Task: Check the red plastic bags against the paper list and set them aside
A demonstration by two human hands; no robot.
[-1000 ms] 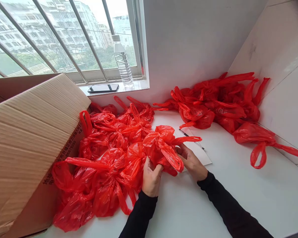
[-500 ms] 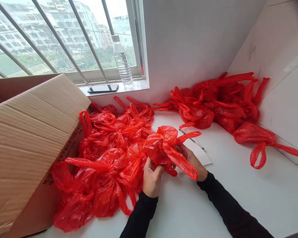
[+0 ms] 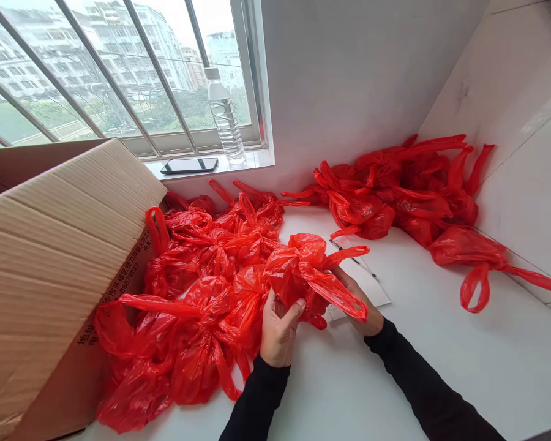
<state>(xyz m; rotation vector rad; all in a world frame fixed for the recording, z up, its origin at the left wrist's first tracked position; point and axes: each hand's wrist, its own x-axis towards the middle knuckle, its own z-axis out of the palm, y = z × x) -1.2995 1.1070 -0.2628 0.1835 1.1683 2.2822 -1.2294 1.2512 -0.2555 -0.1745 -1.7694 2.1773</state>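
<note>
A knotted red plastic bag (image 3: 298, 269) is held between my two hands, above the white table. My left hand (image 3: 278, 327) grips its near left side, the thumb lying on the plastic. My right hand (image 3: 360, 300) is at the bag's right side, its fingers mostly hidden behind the bag and a hanging handle loop. Left of my hands lies a heap of similar tied red bags (image 3: 202, 306), touching the held one. Beneath the right hand, a white sheet of paper (image 3: 371, 294) with a black pen (image 3: 351, 257) on it is partly covered.
An opened cardboard box (image 3: 64, 233) stands at the left. Another pile of tied red bags (image 3: 408, 190) lies against the wall at the back right. On the windowsill are a phone (image 3: 189, 165) and a water bottle (image 3: 227, 125).
My left thumb has lifted slightly on the bag, and my right hand has shifted a little behind it. The held bag stays in nearly the same place.
</note>
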